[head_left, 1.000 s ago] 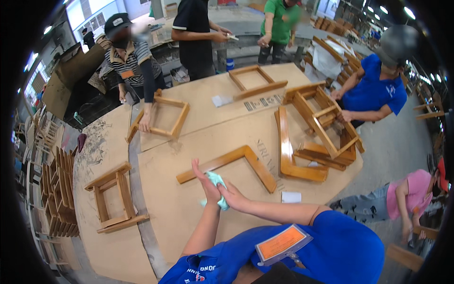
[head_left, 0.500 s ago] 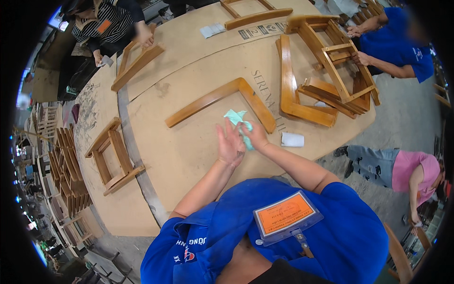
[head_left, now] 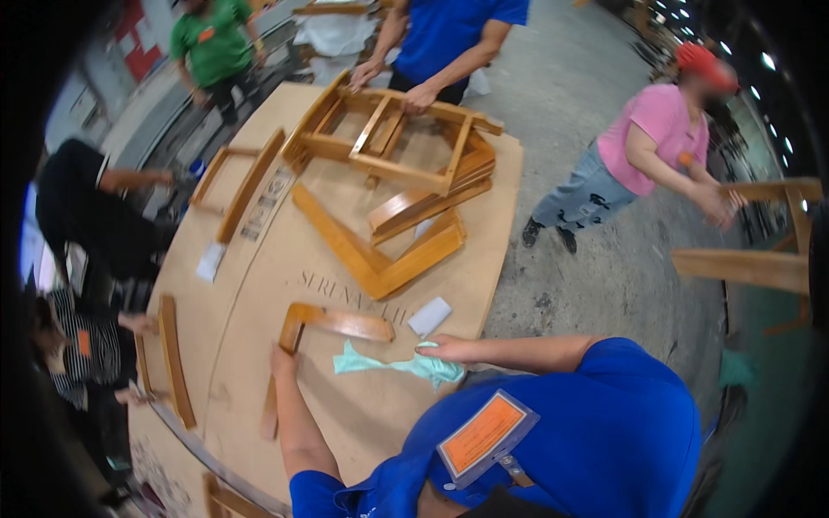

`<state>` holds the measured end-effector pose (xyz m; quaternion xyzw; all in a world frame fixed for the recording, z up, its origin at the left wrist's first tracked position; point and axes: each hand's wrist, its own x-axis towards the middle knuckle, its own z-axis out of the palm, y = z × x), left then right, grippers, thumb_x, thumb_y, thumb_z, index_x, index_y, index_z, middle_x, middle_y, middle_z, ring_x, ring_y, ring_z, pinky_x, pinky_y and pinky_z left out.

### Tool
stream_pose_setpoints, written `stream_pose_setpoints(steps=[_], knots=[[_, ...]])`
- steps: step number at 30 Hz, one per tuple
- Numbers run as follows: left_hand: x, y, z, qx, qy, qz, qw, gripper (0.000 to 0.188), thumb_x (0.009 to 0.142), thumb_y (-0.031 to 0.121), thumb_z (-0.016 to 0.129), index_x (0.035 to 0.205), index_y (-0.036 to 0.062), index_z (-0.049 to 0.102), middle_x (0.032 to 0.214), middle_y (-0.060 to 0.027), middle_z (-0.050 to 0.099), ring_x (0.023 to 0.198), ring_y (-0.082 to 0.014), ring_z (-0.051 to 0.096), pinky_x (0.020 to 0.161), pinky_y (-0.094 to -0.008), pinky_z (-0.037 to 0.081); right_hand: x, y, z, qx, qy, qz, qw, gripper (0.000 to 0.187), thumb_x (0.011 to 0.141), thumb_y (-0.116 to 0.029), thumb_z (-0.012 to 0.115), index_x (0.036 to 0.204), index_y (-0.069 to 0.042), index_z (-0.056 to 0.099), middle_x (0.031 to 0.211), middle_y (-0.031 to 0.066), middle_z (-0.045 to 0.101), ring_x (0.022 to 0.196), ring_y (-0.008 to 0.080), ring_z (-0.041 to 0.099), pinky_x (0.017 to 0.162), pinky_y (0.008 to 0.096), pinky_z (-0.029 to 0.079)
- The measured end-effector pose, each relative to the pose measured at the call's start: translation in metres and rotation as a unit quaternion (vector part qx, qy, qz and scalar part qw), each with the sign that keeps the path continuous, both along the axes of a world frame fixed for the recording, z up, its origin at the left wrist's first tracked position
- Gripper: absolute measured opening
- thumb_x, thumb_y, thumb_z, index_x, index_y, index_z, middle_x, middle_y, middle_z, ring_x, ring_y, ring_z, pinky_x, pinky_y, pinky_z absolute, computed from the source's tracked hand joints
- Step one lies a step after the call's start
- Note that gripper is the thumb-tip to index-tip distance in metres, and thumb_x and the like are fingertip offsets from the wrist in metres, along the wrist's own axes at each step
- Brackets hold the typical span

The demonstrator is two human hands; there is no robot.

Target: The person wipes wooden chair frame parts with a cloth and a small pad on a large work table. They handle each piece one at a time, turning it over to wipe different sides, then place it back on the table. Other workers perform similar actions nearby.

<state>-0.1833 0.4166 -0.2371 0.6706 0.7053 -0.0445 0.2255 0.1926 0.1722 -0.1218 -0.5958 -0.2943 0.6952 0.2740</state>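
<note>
My left hand (head_left: 283,361) is closed round one arm of an L-shaped varnished wooden chair part (head_left: 341,323), just below its corner. The part lies on the cardboard-covered table in front of me. Between the thumb and fingers of my right hand (head_left: 446,349) is a mint-green cloth (head_left: 406,367), its loose end trailing left toward the wooden part. A folded white pad (head_left: 429,317) lies just beyond my right hand. Farther off, more L-shaped wooden parts (head_left: 371,274) are stacked beside an assembled wooden frame (head_left: 380,151).
A co-worker in blue (head_left: 458,43) holds the assembled frame at the far end. Wooden frames (head_left: 177,363) line the table's left side, with people beside them. To the right, a person in pink (head_left: 652,129) stands by a wooden chair frame (head_left: 743,268). Another white pad (head_left: 210,261) lies farther left.
My view has swung to the right. My hands have moved apart: the left has taken hold of the L-shaped part, while the right keeps the cloth, now spread out.
</note>
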Motion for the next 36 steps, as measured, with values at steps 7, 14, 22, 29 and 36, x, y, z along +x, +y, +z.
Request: stream_pose_setpoints(steps=[7,14,22,29,36], knots=[[-0.005,-0.026,0.03,-0.082,0.045,-0.017,0.995,0.049,0.066,0.029,0.078,0.105,0.0032,0.061,0.115,-0.0164,0.058,0.108,-0.0304,0.056,0.093,-0.0402,0.047,0.014,0.027,0.015,-0.007,0.095,-0.017,0.995,0.035,0.097,-0.03,0.049,0.115,-0.002,0.059,0.101,0.0062,0.065,0.091,0.0147,0.062,0.082,0.0287,0.049],[-0.047,-0.16,0.065,0.045,-0.19,0.12,0.973,0.065,0.061,0.022,0.079,0.114,0.0057,0.045,0.1,-0.0204,0.062,0.097,-0.0364,0.059,0.085,-0.0421,0.048,0.007,0.068,0.03,0.044,0.061,0.055,0.996,0.03,0.095,-0.028,0.055,0.106,-0.001,0.06,0.093,0.0059,0.064,0.083,0.0146,0.061,0.073,0.0288,0.049],[-0.036,-0.254,0.164,0.167,-0.17,0.193,0.952,0.036,0.06,0.021,0.077,0.084,0.0036,0.056,0.081,-0.0154,0.059,0.078,-0.0326,0.058,0.07,-0.0412,0.047,-0.064,0.134,0.068,0.207,0.049,0.07,0.975,0.03,0.096,-0.03,0.053,0.105,-0.002,0.057,0.086,0.0022,0.059,0.076,0.0107,0.055,0.072,0.0269,0.047],[-0.015,-0.271,0.221,0.369,-0.204,0.228,0.877,0.031,0.06,0.015,0.077,0.08,0.004,0.055,0.076,-0.0105,0.057,0.072,-0.0269,0.057,0.064,-0.035,0.046,-0.13,0.151,0.175,0.594,-0.011,0.185,0.783,0.042,0.093,-0.031,0.057,0.118,0.003,0.053,0.123,0.0156,0.048,0.11,0.0243,0.05,0.096,0.0352,0.039],[0.016,-0.268,0.247,0.46,-0.239,0.218,0.827,0.035,0.06,0.013,0.08,0.084,0.0046,0.056,0.078,-0.0106,0.058,0.07,-0.0267,0.057,0.063,-0.0327,0.047,-0.172,0.139,0.231,0.798,-0.186,0.349,0.454,0.066,0.063,-0.02,0.077,0.123,-0.007,0.054,0.124,0.0196,0.049,0.109,0.034,0.052,0.102,0.059,0.03]])
